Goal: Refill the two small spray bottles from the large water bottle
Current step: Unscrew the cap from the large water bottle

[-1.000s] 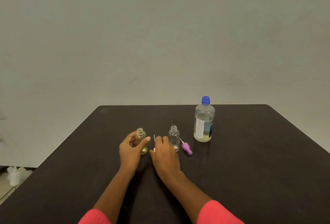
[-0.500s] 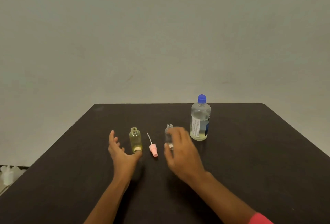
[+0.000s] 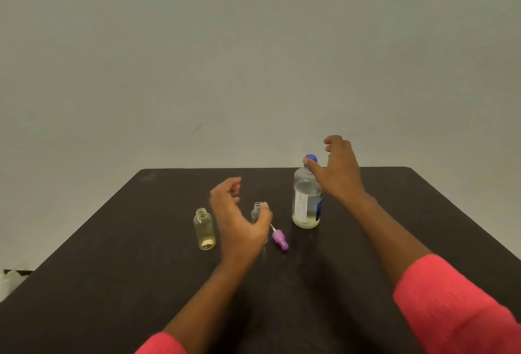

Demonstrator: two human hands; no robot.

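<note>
The large water bottle [image 3: 306, 204] with a blue cap [image 3: 311, 158] stands upright on the dark table [image 3: 366, 241]. My right hand [image 3: 338, 170] hovers at its neck, fingers spread and loosely curved, the thumb close to the cap; it holds nothing. A small yellowish spray bottle [image 3: 205, 229], uncapped, stands to the left. A small clear spray bottle [image 3: 258, 212], also uncapped, is partly hidden behind my left hand [image 3: 239, 218], which floats above the table with relaxed fingers. A purple spray head [image 3: 279, 239] lies on the table beside the clear bottle. The pink spray head is hidden.
A plain wall rises behind the table's far edge [image 3: 267, 168]. White items [image 3: 8, 280] lie on the floor at the far left.
My right hand has moved from the clear bottle up and right to the large bottle's cap. My left hand has shifted right, covering the pink spray head.
</note>
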